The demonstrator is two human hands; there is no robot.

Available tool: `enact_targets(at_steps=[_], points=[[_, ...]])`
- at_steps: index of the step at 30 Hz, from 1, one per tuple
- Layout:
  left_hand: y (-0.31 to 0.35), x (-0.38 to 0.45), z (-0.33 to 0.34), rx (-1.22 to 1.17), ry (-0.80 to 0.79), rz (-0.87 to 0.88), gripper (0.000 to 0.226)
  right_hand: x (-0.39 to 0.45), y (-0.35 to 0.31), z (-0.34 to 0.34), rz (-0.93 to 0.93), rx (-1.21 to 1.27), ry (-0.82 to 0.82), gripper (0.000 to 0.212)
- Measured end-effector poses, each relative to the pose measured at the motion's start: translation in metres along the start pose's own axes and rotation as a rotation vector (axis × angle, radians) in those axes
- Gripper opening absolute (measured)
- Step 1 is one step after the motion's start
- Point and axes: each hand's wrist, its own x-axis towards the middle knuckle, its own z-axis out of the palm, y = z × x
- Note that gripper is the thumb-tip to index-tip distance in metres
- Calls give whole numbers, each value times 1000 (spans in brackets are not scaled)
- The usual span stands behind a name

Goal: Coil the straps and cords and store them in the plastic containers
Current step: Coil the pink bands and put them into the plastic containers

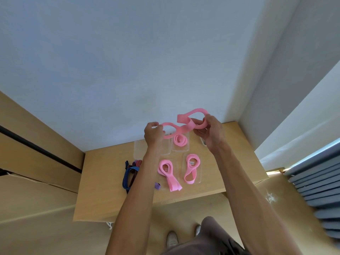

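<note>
A long pink strap hangs in loops above the table, held at both ends. My left hand pinches its left end and my right hand grips the loop at its right end. Below it, a coiled pink strap lies in a clear plastic container at the back. A looped pink strap lies in front, with its tails trailing toward me. Another pink strap rests on a clear container to the right. An empty-looking clear container sits at the back left, partly behind my left arm.
Dark blue and red striped cords lie bunched at the table's left. A small purple piece sits by my left forearm. The wooden table stands against a white wall. Grey slats are at the right; my feet are below.
</note>
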Motion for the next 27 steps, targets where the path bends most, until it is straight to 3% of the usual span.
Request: enact_targets(at_steps=[3,4,9,14,17,19,22,27], points=[[-10,-2,7,170,-86,1,12,-1,-1,7,15,-21,-15,21],[-11,-4,10,222,-92,11,21,-2,0,10,20,-47,-4,21],[-12,-17,13,318,15,117,38,-8,4,21,-36,-384,81,23],[-14,-28,17,417,-271,294,34,-12,5,34,-180,-781,153,22],[-18,-36,19,322,-353,404,42,-14,-2,41,-259,-895,111,22],[-22,-32,16,286,-447,375,48,-15,-6,43,-305,-914,87,21],[-27,-23,9,191,-618,161,33,-17,-6,43,-335,-799,63,21],[-22,-21,6,138,-563,138,21,-21,5,36,-316,-643,46,28]])
